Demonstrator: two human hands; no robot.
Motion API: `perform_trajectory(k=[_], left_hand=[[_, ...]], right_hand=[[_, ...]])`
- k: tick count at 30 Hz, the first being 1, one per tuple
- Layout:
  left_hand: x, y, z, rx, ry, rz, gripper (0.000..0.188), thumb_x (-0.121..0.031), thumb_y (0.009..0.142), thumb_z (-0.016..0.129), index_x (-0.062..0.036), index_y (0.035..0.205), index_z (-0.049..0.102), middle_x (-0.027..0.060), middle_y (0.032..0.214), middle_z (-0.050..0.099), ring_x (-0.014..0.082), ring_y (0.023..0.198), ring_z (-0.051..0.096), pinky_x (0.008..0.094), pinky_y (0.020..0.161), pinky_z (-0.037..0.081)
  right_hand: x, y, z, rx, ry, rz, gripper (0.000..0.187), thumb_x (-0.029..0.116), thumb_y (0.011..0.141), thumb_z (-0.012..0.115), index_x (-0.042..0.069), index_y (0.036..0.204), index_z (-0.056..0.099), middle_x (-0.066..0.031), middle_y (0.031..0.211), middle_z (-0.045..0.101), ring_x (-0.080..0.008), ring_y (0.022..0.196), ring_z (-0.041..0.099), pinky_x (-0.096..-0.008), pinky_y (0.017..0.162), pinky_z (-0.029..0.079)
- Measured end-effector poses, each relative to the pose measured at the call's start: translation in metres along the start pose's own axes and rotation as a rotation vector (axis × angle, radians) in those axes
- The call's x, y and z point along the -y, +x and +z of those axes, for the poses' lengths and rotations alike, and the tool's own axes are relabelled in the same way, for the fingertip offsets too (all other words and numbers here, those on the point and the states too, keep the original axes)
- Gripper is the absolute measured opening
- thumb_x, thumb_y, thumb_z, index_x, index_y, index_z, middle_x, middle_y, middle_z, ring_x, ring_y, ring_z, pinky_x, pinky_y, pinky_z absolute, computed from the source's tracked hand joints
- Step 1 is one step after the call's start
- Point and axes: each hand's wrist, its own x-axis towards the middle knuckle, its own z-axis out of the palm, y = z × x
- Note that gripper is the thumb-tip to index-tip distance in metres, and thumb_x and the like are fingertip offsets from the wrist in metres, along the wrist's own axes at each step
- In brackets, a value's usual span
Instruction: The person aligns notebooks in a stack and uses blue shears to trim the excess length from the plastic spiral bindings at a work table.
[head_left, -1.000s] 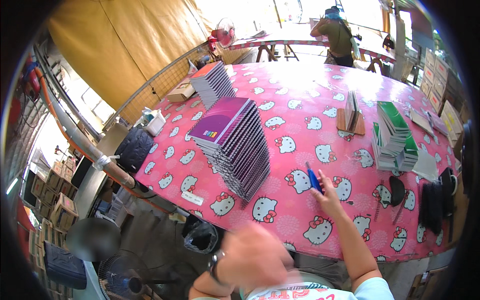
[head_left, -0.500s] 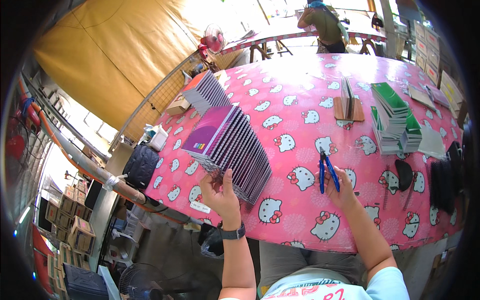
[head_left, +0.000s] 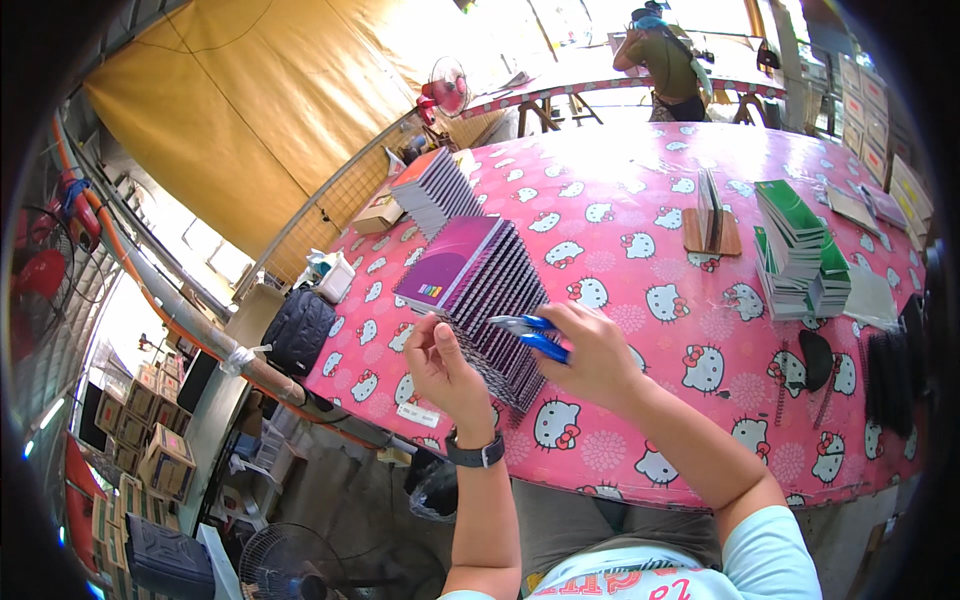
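Observation:
A tall stack of spiral-bound notebooks (head_left: 475,275) with purple covers stands at the table's left side, its coiled edges facing me. My right hand (head_left: 595,350) grips a pair of blue-handled pliers (head_left: 545,347), whose metal jaws point left across the front of the coils. By the near left corner of the stack is my left hand (head_left: 445,370), a dark watch on its wrist. Its fingers are loosely bent, with the thumb apart and nothing visible between them; whether it touches the coils I cannot tell.
Behind stands another notebook stack (head_left: 437,190) with orange on top. To the right are a wooden stand (head_left: 712,232), green-covered books (head_left: 800,240) and a bundle of black coils (head_left: 888,380). A backpack (head_left: 300,330) sits at the left edge. Another person (head_left: 672,70) stands at a far table.
My right hand has carried the pliers left, from over the bare tablecloth to the front of the purple stack. My left hand has shifted slightly, and the view has turned a little.

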Motion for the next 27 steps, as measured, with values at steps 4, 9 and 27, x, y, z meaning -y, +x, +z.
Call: perform_trajectory(k=[4, 9, 27], left_hand=[[0.0, -0.006, 0.01, -0.107, 0.081, 0.057, 0.033, -0.028, 0.098, 0.052, 0.0028, 0.109, 0.053, 0.0094, 0.102, 0.056, 0.0152, 0.088, 0.055, 0.0272, 0.076, 0.045], [-0.003, -0.011, 0.016, -0.128, 0.057, 0.054, 0.032, -0.027, 0.099, 0.05, 0.0034, 0.11, 0.052, 0.0103, 0.103, 0.055, 0.0154, 0.088, 0.055, 0.028, 0.076, 0.046], [0.005, -0.006, 0.016, -0.138, 0.362, 0.084, 0.041, -0.035, 0.102, 0.037, 0.0026, 0.09, 0.048, 0.012, 0.082, 0.05, 0.0201, 0.071, 0.048, 0.0336, 0.063, 0.04]], right_hand=[[0.013, 0.026, 0.013, -0.029, -0.202, -0.063, 0.05, 0.021, 0.066, 0.07, 0.008, 0.112, 0.055, -0.0118, 0.098, 0.059, -0.0297, 0.101, 0.055, -0.0448, 0.083, 0.043], [0.012, 0.027, 0.014, 0.017, -0.205, -0.056, 0.049, 0.022, 0.067, 0.07, 0.008, 0.111, 0.055, -0.0121, 0.099, 0.059, -0.0294, 0.102, 0.055, -0.0448, 0.084, 0.043], [0.003, 0.027, 0.012, -0.044, -0.293, -0.145, 0.037, 0.024, 0.066, 0.073, 0.004, 0.092, 0.056, -0.0119, 0.089, 0.063, -0.0282, 0.093, 0.06, -0.0422, 0.08, 0.047]])
